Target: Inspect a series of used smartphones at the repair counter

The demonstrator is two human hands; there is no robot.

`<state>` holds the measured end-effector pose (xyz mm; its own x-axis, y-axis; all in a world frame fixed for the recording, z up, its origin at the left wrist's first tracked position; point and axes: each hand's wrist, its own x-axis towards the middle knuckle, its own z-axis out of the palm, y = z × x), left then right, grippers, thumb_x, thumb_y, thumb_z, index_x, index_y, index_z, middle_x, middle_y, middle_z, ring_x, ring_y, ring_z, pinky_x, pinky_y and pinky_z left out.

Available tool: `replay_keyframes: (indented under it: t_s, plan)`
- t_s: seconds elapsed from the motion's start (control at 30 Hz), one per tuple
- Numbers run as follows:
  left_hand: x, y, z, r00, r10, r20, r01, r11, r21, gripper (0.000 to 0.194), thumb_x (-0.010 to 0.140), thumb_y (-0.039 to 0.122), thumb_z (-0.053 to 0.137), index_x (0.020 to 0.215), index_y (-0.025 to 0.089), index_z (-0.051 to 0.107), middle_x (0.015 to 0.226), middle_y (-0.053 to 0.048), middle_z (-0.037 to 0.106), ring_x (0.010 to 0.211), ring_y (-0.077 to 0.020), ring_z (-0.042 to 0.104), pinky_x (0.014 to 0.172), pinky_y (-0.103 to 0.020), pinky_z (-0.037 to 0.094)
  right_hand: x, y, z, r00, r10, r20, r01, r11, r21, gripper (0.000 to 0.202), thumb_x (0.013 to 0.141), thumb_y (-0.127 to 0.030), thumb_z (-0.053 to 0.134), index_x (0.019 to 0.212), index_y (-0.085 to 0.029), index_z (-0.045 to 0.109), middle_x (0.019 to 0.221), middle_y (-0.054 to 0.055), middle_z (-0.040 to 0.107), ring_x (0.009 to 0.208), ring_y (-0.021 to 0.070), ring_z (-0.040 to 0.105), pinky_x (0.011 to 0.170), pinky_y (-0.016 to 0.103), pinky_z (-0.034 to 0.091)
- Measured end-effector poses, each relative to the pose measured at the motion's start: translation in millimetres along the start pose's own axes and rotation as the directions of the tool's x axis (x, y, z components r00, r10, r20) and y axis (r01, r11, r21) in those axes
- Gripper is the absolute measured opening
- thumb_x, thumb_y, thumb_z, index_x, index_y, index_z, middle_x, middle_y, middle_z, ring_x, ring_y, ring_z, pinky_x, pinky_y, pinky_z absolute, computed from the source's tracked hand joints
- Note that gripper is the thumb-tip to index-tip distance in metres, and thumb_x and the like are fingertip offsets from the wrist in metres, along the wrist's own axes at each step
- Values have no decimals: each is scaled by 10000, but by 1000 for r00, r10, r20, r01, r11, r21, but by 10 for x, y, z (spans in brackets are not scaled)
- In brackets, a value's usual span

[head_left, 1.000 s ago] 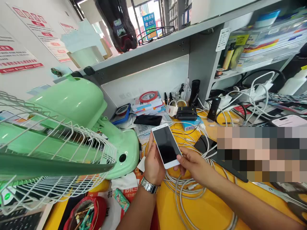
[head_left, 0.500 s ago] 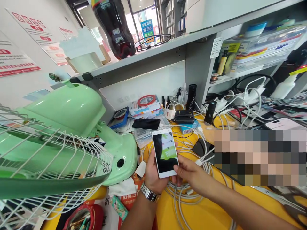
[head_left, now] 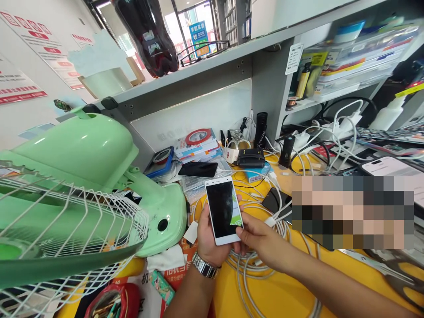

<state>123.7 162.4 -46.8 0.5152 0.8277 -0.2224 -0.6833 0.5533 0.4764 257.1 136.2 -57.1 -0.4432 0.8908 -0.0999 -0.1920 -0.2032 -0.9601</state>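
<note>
A white phone with a mostly dark screen and a green and white patch at its right lies in my left hand, whose fingers wrap round its edges from below. A metal-band watch is on that wrist. My right hand grips the phone's lower right corner, with the thumb on the front near the bottom edge. Looped pale cables lie beneath and to the right of my hands. Behind the phone rests a black phone on clear wrapping.
At the left stands a green fan with a white wire cage. Further right are a dark phone, a blurred-out patch and scissors. A red container sits at the lower left. A grey shelf holds a dark bottle and glasses.
The whole view has shifted slightly, so most things appear further left. The green and white patch on the phone's screen has shrunk toward the right edge. Both hands keep their hold.
</note>
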Motion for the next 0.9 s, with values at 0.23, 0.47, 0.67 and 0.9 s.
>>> replay_keyframes:
  t_s: [0.23, 0.47, 0.67, 0.9]
  plan:
    - [-1, -2, 18, 997, -5, -72, 3, 1000, -20, 711, 906, 603, 332, 1266, 57, 610, 1027, -188, 724, 717, -266, 687, 550, -362, 552, -25, -28, 1, 1000, 16, -8, -16, 1000, -20, 469, 824, -656, 562, 864, -198, 472, 630, -34, 544, 570, 113, 502, 573, 263, 429]
    - [-4, -5, 23, 998, 0, -64, -1, 1000, -10, 706, 901, 611, 330, 1203, 59, 649, 1020, -190, 722, 838, -312, 696, 665, -423, 574, -16, -3, -4, 1000, 12, -10, -12, 1000, -28, 463, 826, -651, 558, 866, -197, 477, 624, -32, 537, 570, 119, 493, 572, 267, 421]
    - [-4, -6, 34, 998, 18, -65, -18, 1000, 1, 689, 901, 600, 350, 1211, 58, 643, 1008, -185, 731, 901, -325, 691, 706, -430, 572, -15, 13, -4, 1000, 11, -8, -11, 999, -36, 454, 830, -638, 564, 889, -197, 477, 622, -38, 540, 566, 116, 492, 585, 270, 423]
    - [5, -15, 71, 988, 92, -125, -92, 996, 5, 591, 896, 541, 431, 1206, 88, 648, 1103, -167, 721, 1008, -310, 671, 789, -404, 556, -11, -4, 11, 1000, 9, -26, -10, 999, -37, 434, 823, -626, 573, 853, -207, 462, 618, -34, 541, 561, 122, 492, 577, 273, 409]
